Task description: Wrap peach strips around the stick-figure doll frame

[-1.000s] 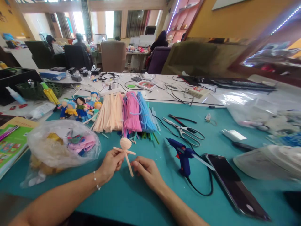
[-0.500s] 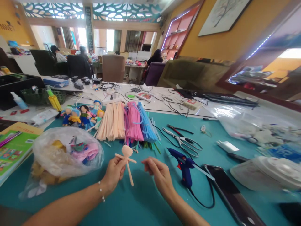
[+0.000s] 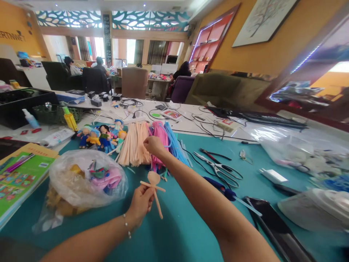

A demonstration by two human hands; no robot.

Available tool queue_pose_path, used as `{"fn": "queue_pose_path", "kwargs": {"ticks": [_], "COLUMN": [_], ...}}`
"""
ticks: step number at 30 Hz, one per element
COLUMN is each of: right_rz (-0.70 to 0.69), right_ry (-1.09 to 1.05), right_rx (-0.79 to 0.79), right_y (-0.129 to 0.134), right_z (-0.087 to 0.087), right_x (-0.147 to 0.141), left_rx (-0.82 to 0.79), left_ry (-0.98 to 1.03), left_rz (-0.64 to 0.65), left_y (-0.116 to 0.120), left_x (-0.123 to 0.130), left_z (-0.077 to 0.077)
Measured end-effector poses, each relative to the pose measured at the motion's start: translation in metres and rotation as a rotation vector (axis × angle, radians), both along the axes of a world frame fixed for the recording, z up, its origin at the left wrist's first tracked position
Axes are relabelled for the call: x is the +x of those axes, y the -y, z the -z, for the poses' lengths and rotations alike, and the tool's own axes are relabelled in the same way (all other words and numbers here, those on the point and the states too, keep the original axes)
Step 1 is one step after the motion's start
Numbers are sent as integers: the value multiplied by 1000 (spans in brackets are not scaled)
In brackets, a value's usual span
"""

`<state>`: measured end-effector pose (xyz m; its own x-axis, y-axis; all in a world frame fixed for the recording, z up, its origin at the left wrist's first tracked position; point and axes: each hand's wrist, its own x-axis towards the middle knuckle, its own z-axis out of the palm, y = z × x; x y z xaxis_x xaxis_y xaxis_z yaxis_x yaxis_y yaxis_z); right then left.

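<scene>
Over the near part of the teal mat (image 3: pixel 178 225), our left hand (image 3: pixel 141 202) pinches a peach stick figure (image 3: pixel 153 178) just below its round head, its arms spread sideways and one long leg slanting down. We have our right hand (image 3: pixel 155 145) stretched out at the border of the peach strips (image 3: pixel 133 145) and the pink strips (image 3: pixel 159 129); its fingers are curled in, and we cannot tell whether they grip a strip. Beside the pink lie blue strips (image 3: pixel 173 142). To the left of these bundles we see small dolls (image 3: pixel 103 136), with a clear plastic bag (image 3: pixel 81 182) nearer us. On our right are scissors (image 3: pixel 218 169), pliers (image 3: pixel 215 154) and a blue glue gun (image 3: pixel 215 183), partly hidden by our forearm. Farther off, people (image 3: pixel 184 69) sit at another table.
</scene>
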<state>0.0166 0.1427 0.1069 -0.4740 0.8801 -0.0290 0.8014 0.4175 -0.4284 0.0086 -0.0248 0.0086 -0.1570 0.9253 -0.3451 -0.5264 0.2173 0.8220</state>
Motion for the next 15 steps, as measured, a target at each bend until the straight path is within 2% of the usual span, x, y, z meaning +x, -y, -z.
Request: {"fn": "queue_pose_path", "kwargs": {"ticks": [6, 15], "right_rz": [113, 170], "right_ry": [175, 200], "right_rx": [-33, -55], "right_y": [-20, -22], "right_z": [5, 8], "right_x": [-20, -19], "left_rx": [-9, -33], "left_ry": [3, -13], "left_rz": [6, 13], "left_y": [0, 0], "left_x": [2, 3], "left_z": [1, -4]}}
